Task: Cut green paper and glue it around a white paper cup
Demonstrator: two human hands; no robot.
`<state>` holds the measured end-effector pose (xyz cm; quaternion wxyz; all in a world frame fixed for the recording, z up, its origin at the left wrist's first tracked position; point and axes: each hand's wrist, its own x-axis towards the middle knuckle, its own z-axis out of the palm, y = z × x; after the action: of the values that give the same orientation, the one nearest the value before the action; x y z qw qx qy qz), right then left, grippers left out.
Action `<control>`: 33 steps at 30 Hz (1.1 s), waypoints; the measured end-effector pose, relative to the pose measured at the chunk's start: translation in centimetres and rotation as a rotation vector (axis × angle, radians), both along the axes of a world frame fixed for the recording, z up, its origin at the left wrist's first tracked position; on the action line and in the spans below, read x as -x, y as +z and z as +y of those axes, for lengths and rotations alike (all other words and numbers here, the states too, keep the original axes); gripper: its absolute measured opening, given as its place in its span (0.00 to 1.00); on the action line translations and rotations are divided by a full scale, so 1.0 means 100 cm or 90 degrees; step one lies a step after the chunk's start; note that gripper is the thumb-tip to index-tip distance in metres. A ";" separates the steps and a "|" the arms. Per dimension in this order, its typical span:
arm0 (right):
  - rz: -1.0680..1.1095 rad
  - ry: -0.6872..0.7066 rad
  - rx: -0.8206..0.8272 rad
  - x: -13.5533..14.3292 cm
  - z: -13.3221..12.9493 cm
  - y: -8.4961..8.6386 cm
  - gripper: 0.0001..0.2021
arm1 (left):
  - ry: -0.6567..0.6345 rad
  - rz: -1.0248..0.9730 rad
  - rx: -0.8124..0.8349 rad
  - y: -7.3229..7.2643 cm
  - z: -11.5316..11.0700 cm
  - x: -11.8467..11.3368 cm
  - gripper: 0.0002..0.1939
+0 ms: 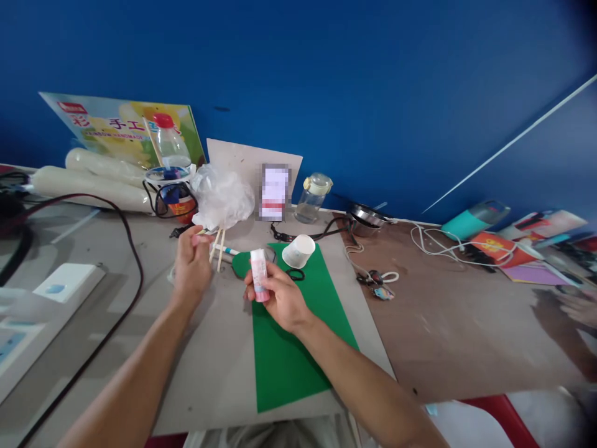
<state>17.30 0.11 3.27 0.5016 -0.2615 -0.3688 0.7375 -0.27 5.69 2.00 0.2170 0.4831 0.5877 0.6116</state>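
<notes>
My right hand [282,298] is wrapped round a pink and white glue stick [259,277], held upright above a green paper sheet [293,354]. To its left, my left hand [192,264] has its fingers pinched on a small pink thing, perhaps a cap [202,239], beside some thin wooden sticks [221,249]. A white paper cup [299,251] lies tilted on the upper part of the green sheet. Partly behind my right hand are a green rounded piece [241,264] and the black loops of scissors [295,274].
Behind my hands stand a crumpled plastic bag [224,196], a phone [274,191], a glass jar [312,198] and a red-capped bottle [171,146]. A dark cable [135,249] curves along the left. Keys [382,291] and white cords [429,247] lie at right.
</notes>
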 end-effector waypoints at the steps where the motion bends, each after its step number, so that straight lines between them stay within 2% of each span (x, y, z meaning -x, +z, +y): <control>1: -0.010 0.000 -0.018 -0.001 0.000 0.000 0.08 | 0.002 0.108 -0.001 -0.003 0.001 0.003 0.16; 3: -0.026 0.008 -0.046 -0.003 0.000 0.000 0.11 | -0.016 0.303 -0.016 -0.007 0.002 0.007 0.17; 5: -0.030 0.002 -0.055 -0.004 0.001 -0.002 0.19 | -0.017 0.431 -0.024 -0.009 0.003 0.009 0.18; 8: -0.043 -0.062 -0.073 -0.006 0.003 -0.005 0.26 | 0.006 0.544 0.008 -0.009 0.000 0.007 0.19; 10: -0.053 -0.106 -0.095 -0.008 0.006 -0.007 0.23 | 0.004 0.588 0.028 -0.006 -0.003 0.004 0.18; 14: -0.055 -0.162 -0.109 -0.012 0.010 -0.004 0.15 | -0.094 0.627 0.001 0.001 -0.010 -0.001 0.18; 18: -0.040 -0.212 -0.119 -0.016 0.014 -0.002 0.14 | -0.200 0.700 0.047 -0.001 -0.013 -0.007 0.33; 22: -0.015 -0.207 -0.160 -0.019 0.016 -0.003 0.13 | -0.189 0.731 0.083 -0.009 -0.013 -0.014 0.43; 29: -0.136 -0.221 -0.180 -0.020 0.016 -0.007 0.18 | -0.208 0.725 0.090 -0.010 -0.013 -0.017 0.37; 33: -0.275 -0.240 -0.231 -0.021 0.016 -0.011 0.22 | -0.212 0.702 0.096 -0.014 -0.012 -0.015 0.40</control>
<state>19.45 1.73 2.13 0.5775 -0.3819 -0.5371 0.4818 1.22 4.48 0.65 0.0060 0.7993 0.5722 0.1836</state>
